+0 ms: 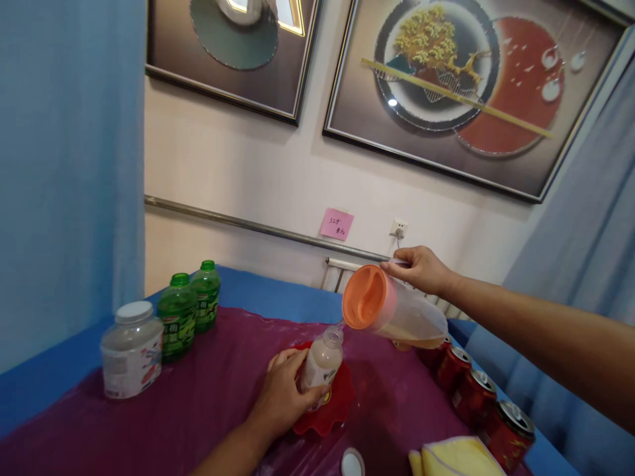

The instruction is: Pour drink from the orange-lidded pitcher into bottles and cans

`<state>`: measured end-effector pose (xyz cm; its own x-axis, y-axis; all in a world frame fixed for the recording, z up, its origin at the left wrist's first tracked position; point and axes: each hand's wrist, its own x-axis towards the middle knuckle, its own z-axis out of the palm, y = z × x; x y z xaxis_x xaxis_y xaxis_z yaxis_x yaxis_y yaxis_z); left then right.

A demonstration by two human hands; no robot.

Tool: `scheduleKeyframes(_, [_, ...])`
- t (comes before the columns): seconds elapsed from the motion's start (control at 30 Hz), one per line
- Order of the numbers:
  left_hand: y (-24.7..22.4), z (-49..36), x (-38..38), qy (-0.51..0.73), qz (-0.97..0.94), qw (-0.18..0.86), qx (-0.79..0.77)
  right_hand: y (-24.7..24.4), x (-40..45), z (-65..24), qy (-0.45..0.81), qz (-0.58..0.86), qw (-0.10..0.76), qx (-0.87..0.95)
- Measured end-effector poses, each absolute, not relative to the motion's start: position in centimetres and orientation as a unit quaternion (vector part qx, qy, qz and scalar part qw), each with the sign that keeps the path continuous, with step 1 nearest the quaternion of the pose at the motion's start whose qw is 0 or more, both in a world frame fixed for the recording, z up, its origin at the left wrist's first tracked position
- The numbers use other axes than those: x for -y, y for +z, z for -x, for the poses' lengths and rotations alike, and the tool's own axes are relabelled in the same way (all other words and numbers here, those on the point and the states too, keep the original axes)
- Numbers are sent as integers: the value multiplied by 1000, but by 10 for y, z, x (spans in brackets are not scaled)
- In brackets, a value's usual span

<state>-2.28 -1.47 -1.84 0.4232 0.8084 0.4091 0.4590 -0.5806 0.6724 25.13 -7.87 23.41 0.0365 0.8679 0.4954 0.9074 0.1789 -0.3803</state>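
My right hand [421, 268] grips the handle of a clear plastic pitcher [409, 317] with an orange lid [366, 297]. The pitcher is tipped to the left, its spout at the mouth of a small bottle [322, 362], and cloudy pale liquid lies along its lower side. My left hand [285, 393] is wrapped round that bottle, which leans slightly and holds whitish liquid. Beneath the bottle is a red scalloped dish [341, 400]. A white cap [352, 463] lies on the purple cover near the front edge of the view.
Two green bottles [177, 320] and a white-lidded jar [131, 354] stand at the left. Several red cans [508, 430] line the right side, beside a folded yellow cloth [459, 457]. Purple sheeting [213, 390] covers the blue table. Behind are a wall rail [258, 228] and curtains.
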Motion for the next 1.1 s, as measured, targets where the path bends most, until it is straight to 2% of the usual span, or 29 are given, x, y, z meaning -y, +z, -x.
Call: scheduleKeyframes(1.1, [-14, 24, 17, 359, -811, 251, -388, 237, 82, -248, -42, 637, 330, 695])
